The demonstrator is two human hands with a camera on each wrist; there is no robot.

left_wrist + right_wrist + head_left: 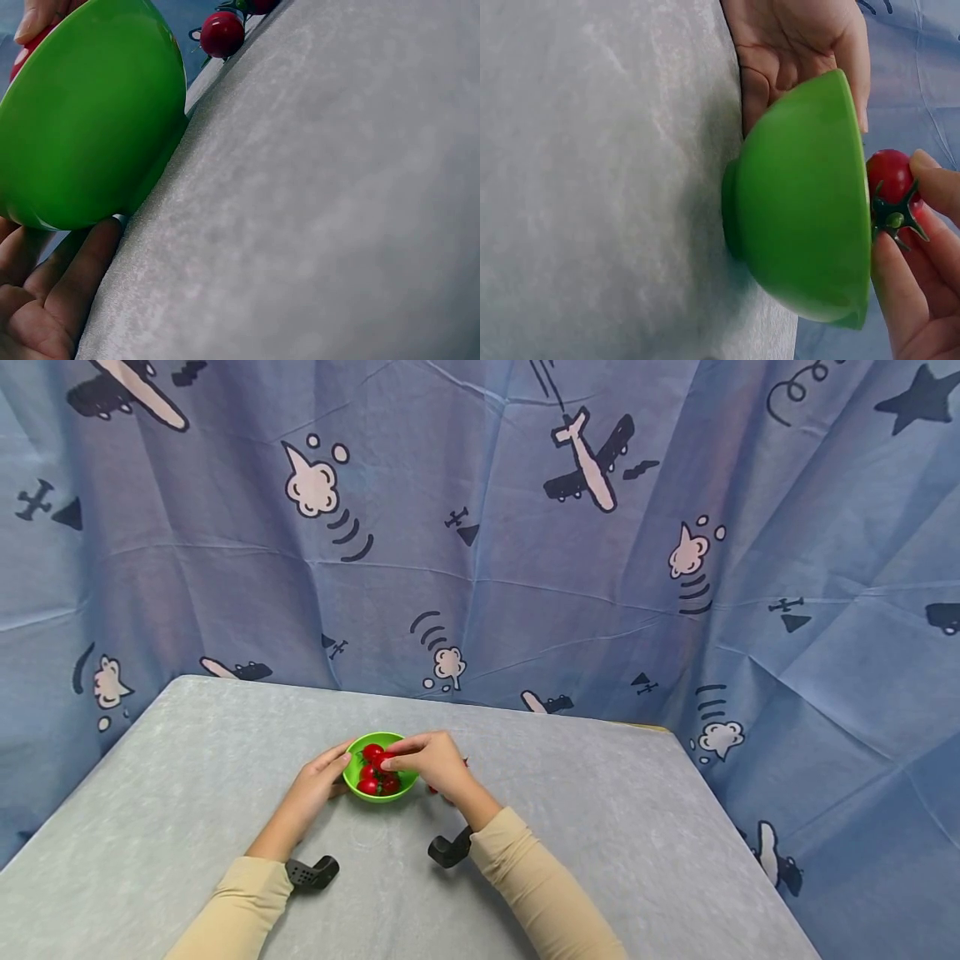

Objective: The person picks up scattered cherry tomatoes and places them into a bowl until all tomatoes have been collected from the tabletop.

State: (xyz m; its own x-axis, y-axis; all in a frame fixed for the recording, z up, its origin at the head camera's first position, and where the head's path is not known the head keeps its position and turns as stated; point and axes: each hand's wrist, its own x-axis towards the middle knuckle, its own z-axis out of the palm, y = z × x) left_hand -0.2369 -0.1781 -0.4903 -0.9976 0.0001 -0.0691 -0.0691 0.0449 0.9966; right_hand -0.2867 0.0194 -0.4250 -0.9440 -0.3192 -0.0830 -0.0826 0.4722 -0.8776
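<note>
A bright green bowl point(381, 798) stands on the table with several small red tomatoes point(368, 786) inside. My left hand point(315, 781) holds the bowl at its left side, thumb by the rim and fingers low against the outer wall point(90, 112). Over the bowl, my right hand point(431, 764) pinches a red tomato point(889, 174) between thumb and fingers. Its green star-shaped leaf top point(895, 219) faces the right wrist camera, right at the bowl's rim.
More red tomatoes point(223, 34) with green stems lie on the table to the bowl's right, mostly hidden behind my right hand in the head view. The grey-white table point(600, 843) ends at a blue curtain point(480, 527) printed with planes. Both wrists wear black camera mounts point(450, 850).
</note>
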